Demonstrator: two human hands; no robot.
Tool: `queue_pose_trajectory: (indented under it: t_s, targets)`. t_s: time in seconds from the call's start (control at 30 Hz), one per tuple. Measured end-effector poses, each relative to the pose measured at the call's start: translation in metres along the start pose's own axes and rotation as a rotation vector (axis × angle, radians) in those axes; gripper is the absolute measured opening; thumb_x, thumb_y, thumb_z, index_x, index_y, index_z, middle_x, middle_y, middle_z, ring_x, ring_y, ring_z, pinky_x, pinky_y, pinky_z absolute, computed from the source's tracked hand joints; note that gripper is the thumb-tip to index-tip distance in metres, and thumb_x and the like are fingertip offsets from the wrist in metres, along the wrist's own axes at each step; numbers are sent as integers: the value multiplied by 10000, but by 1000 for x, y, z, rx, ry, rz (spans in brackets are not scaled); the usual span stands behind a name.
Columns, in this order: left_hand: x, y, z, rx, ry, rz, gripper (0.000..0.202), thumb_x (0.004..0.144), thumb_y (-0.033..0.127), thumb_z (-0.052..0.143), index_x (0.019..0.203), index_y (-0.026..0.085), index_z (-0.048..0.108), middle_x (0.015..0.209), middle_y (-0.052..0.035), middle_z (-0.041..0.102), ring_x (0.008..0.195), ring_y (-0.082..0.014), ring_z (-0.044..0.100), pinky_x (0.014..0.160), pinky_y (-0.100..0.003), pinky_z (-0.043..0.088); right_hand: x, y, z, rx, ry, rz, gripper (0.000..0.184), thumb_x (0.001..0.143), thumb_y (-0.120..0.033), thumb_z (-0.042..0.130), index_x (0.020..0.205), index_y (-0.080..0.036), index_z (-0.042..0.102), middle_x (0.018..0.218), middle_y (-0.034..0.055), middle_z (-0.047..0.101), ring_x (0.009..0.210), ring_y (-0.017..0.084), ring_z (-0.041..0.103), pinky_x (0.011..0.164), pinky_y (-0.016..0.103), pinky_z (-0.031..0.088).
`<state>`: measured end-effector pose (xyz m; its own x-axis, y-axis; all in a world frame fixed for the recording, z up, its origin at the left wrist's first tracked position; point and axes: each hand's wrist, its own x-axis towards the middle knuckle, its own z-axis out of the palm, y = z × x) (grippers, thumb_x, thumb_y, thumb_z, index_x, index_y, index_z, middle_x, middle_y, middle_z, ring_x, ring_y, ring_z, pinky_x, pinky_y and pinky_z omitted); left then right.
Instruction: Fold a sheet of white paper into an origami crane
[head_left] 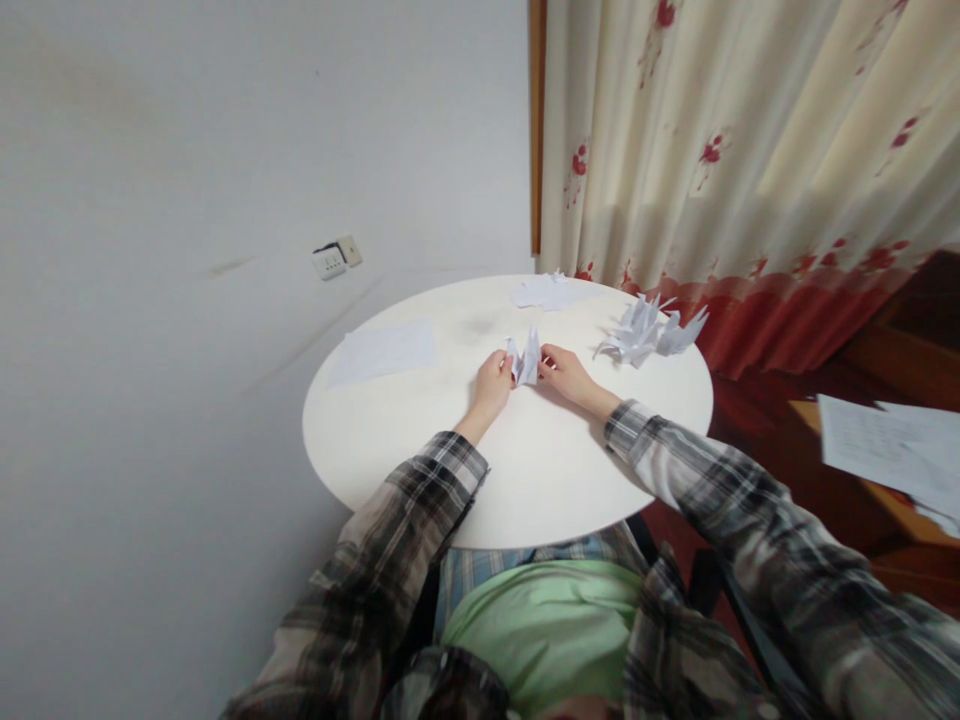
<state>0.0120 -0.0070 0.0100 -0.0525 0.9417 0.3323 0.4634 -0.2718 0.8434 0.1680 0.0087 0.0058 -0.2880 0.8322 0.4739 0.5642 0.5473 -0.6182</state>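
Between my hands stands a folded white paper crane (528, 358), upright over the middle of the round white table (480, 500). My left hand (494, 381) pinches its left side, thumb and fingers closed on the paper. At its right side, the fingers of my right hand (564, 372) are bent closed on the paper's edge. The fingertips partly cover the lower folds of the crane. To the right of my right hand, several folded paper cranes (637, 330) lie heaped near the table's edge.
Flat white sheets (386, 350) lie at the table's left, with more paper (551, 292) at the far edge. A wall with a socket (328, 263) rises on the left. A patterned curtain (712, 150) hangs behind. Printed papers (892, 450) rest on wooden furniture at right.
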Motion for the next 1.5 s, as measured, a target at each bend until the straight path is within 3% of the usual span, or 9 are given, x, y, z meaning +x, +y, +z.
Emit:
queue_pose_trajectory:
  t_s: [1.5]
  targets:
    - [3,-10,2,35,-39,5,211,862,285,401,675,199,445,598,32,481,560,-108,475,565,-233,366,-2,-7,-2,-23,-56,34,92,804,-194,460,756,-164,532,718,14,584,666,125,502,651,227,375]
